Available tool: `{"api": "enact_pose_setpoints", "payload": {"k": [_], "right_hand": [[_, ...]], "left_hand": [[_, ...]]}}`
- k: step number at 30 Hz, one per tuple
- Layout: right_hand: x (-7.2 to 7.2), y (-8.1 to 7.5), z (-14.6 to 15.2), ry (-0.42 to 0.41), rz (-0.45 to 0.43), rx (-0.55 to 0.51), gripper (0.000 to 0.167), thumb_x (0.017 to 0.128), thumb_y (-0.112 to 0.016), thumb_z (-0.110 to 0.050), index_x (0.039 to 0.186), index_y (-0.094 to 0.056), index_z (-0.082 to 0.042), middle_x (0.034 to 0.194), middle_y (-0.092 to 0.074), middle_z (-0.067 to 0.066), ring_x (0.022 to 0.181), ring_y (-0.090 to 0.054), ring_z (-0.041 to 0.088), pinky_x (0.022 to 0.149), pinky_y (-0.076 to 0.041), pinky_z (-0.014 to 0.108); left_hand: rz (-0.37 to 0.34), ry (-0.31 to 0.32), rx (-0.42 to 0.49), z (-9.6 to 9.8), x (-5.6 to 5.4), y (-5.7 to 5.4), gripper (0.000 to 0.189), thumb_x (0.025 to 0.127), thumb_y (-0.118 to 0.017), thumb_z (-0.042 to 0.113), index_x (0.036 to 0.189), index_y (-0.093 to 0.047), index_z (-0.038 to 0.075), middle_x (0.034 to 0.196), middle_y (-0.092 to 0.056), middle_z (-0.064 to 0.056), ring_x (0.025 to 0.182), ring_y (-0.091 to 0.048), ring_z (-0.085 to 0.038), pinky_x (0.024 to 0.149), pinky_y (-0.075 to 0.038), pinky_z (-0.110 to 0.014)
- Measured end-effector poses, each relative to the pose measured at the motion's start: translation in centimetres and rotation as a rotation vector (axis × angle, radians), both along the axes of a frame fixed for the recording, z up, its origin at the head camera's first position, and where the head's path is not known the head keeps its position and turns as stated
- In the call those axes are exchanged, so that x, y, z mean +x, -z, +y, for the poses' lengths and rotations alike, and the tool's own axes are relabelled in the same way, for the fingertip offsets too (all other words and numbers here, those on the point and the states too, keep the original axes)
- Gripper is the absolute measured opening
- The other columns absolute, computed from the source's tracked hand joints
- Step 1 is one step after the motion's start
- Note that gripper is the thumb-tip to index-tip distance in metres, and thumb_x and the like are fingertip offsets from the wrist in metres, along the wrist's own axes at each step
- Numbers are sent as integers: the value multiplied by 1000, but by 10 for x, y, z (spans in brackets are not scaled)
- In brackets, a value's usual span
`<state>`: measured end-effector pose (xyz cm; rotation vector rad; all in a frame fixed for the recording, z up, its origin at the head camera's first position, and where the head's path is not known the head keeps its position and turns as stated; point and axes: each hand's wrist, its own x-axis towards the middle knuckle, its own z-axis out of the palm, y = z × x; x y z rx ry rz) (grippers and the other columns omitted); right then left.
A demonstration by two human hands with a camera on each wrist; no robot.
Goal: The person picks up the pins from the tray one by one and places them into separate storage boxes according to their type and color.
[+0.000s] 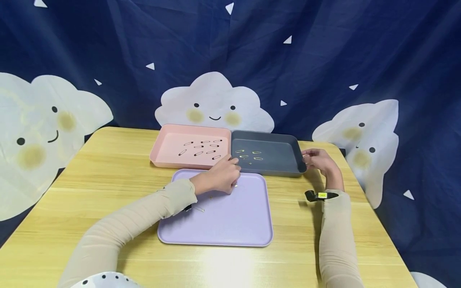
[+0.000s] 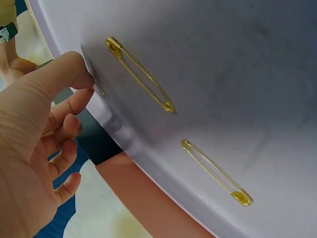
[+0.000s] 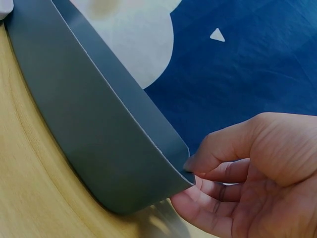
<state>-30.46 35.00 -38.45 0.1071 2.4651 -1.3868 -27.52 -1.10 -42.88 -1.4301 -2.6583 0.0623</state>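
My left hand (image 1: 222, 176) is over the far part of the lilac tray (image 1: 237, 228). In the left wrist view, its thumb and index fingertip pinch a small safety pin (image 2: 100, 92), partly hidden by the fingers. Two gold safety pins, one farther up (image 2: 141, 77) and one lower (image 2: 217, 172), lie apart on the lilac tray. My right hand (image 1: 320, 161) grips the right end of the dark grey tray (image 3: 109, 129), thumb over the rim and fingers outside. Several gold safety pins (image 1: 257, 159) lie in that tray.
A pink tray (image 1: 169, 160) with several black safety pins (image 1: 199, 154) touches the grey tray's left side. All the trays stand on a wooden table (image 1: 302, 240). A dark blue curtain (image 1: 306, 72) with cloud faces hangs behind.
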Motion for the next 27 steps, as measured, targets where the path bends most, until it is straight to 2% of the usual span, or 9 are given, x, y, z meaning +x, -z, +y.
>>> {"api": "enact_pose_setpoints", "payload": {"k": [4, 10, 17, 22, 27], "right_hand": [[0, 0, 1, 1, 1, -3, 53, 93, -50, 2, 143, -42, 18, 104, -57, 9, 80, -58, 12, 82, -55, 34], [0, 1, 1, 0, 5, -5, 53, 92, -50, 2, 142, -42, 18, 108, -57, 13, 80, -58, 13, 83, -56, 36], [-1, 1, 2, -7, 5, -1, 52, 93, -50, 2, 141, -42, 18, 106, -58, 12, 80, -59, 13, 82, -56, 36], [-10, 11, 9, 0, 6, 5, 50, 95, -49, 0, 141, -44, 17, 110, -57, 14, 81, -59, 14, 82, -56, 36], [-19, 28, 18, 0, 17, -4, 49, 97, -51, -2, 142, -44, 15, 112, -60, 10, 77, -59, 7, 78, -56, 30]], "left_hand": [[25, 3, -7, 1, 0, -1, 9, 73, -78, 24, 66, -72, 24, 83, -69, 8, 88, -51, -18, 84, -37, -38], [91, 27, 28, 4, 0, -5, 13, 71, -78, 24, 62, -69, 25, 85, -67, 8, 91, -52, -19, 85, -37, -39], [237, 60, 69, 10, -1, -11, 13, 69, -77, 29, 63, -66, 24, 92, -64, 5, 93, -52, -21, 82, -38, -38], [297, 69, 103, 17, -5, -15, 11, 69, -75, 28, 65, -66, 24, 95, -62, 4, 93, -51, -21, 82, -37, -37], [346, 75, 149, 27, -12, -22, 10, 70, -73, 26, 65, -65, 23, 96, -60, 3, 93, -51, -21, 84, -39, -38]]}}
